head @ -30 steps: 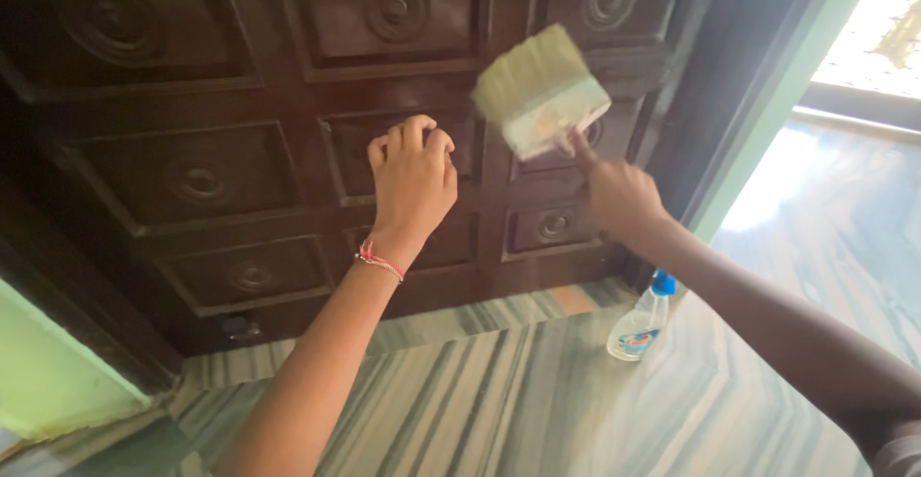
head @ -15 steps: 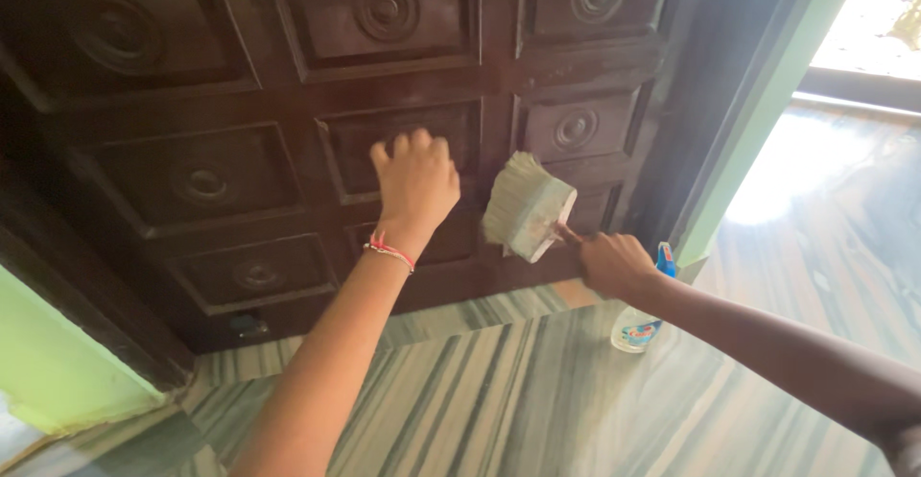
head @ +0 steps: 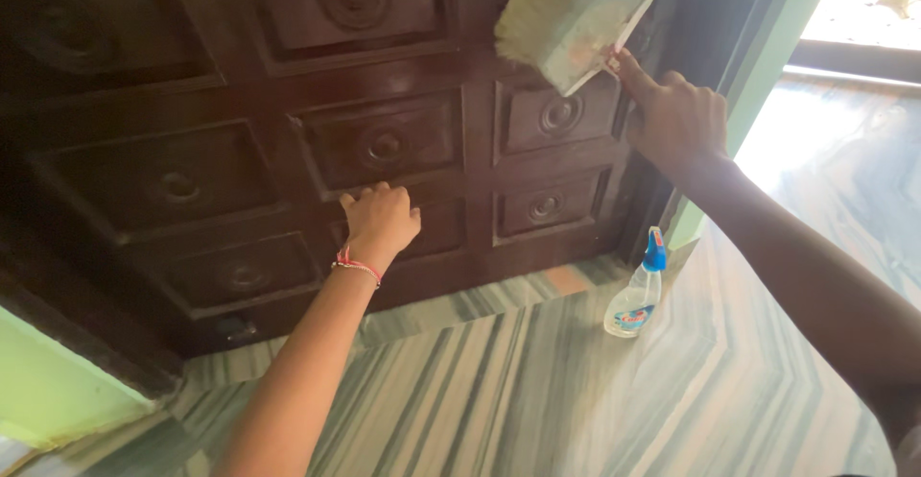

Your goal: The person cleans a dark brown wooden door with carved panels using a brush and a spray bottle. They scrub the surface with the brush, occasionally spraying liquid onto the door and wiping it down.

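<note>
A dark brown carved wooden door (head: 288,103) with raised square panels fills the upper left. My left hand (head: 379,220) rests flat against one of its lower panels, fingers together, with a red thread band on the wrist. My right hand (head: 676,117) grips the handle of a wide pale brush (head: 571,18), whose bristles press on the door's upper right part, above a small panel with a round carving (head: 559,112).
A clear spray bottle (head: 636,290) with a blue and red nozzle stands on the striped grey-green stone floor (head: 537,391) near the door's lower right corner. A green wall (head: 58,391) shows at lower left. A bright doorway opening lies at upper right.
My right hand swept the brush down the door and has now lifted it up to the upper right. My left hand has slid lower on the door.
</note>
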